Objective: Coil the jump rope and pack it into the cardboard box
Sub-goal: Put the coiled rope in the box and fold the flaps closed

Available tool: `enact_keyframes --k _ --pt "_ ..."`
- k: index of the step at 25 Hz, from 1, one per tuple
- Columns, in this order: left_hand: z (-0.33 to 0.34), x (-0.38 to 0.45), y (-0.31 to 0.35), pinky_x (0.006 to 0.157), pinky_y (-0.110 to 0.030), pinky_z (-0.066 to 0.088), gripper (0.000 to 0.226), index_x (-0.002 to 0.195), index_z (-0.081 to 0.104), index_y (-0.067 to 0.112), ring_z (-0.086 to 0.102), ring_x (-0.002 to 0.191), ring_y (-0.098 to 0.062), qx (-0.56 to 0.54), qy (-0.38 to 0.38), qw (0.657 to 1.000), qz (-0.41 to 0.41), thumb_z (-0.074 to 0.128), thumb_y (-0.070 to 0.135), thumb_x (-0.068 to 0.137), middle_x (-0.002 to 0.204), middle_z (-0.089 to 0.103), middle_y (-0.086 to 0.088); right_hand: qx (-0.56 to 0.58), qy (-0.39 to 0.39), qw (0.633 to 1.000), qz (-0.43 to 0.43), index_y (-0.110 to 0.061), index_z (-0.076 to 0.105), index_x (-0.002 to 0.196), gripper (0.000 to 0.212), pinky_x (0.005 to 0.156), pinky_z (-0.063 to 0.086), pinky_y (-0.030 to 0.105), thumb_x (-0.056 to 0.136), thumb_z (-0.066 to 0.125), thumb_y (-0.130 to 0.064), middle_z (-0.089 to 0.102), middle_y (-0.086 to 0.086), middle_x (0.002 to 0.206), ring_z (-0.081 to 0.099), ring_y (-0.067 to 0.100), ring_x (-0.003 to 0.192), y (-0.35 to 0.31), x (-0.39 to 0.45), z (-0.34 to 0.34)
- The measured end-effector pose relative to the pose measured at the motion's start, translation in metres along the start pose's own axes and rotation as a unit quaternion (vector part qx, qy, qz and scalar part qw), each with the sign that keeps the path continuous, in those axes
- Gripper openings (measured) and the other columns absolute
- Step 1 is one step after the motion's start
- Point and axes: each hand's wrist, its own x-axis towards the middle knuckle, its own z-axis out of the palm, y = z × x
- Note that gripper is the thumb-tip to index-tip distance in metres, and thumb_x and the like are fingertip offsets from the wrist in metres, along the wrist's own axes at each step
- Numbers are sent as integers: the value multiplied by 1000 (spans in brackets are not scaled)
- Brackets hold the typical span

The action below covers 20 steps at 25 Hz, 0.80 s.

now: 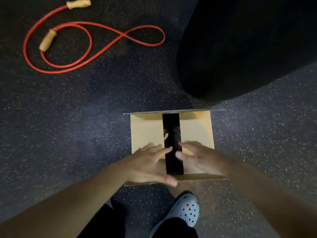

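Note:
A cardboard box [147,133] stands on the floor in front of me, its two side flaps folded in with a dark gap between them. Through the gap I see a dark coiled rope with a pale handle [166,135] inside. My left hand [151,164] lies flat on the left flap, fingers spread. On the right flap rests my right hand [197,155], also flat and holding nothing. A red jump rope [89,36] with tan handles lies loosely looped on the floor at the far left.
The floor [68,134] is dark speckled rubber. A large black object [248,48] fills the upper right, just behind the box. My foot in a pale clog [185,210] stands close in front of the box.

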Motion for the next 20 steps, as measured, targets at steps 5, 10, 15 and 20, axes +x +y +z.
enact_keyframes --k 5,10,15,20 --pt "-7 -14 -9 124 -54 -11 117 159 -16 33 -31 150 -20 204 195 958 42 54 80 79 168 -24 3 -251 25 965 -64 -45 4 161 103 124 17 45 82 69 -65 18 -5 171 26 21 153 4 -35 4" --pt "-25 7 -5 118 -72 1 132 162 -10 18 -14 149 -57 315 385 867 -21 67 75 71 166 -15 -30 -359 375 854 -43 -22 -4 165 136 123 12 67 67 78 -70 -5 26 171 10 54 154 12 1 -3" --pt "-33 32 -3 116 -71 6 113 160 -18 15 3 154 -50 326 373 864 -94 42 77 86 170 -2 -22 -360 404 841 -3 -16 -7 164 131 124 11 65 74 68 -74 -2 26 171 2 51 156 3 37 -14" --pt "-13 37 0 95 -58 37 67 146 33 16 47 130 -38 306 342 886 -64 38 62 97 155 42 -14 -332 440 834 -36 -16 45 150 64 125 14 61 104 35 -59 39 21 162 35 45 149 12 33 16"
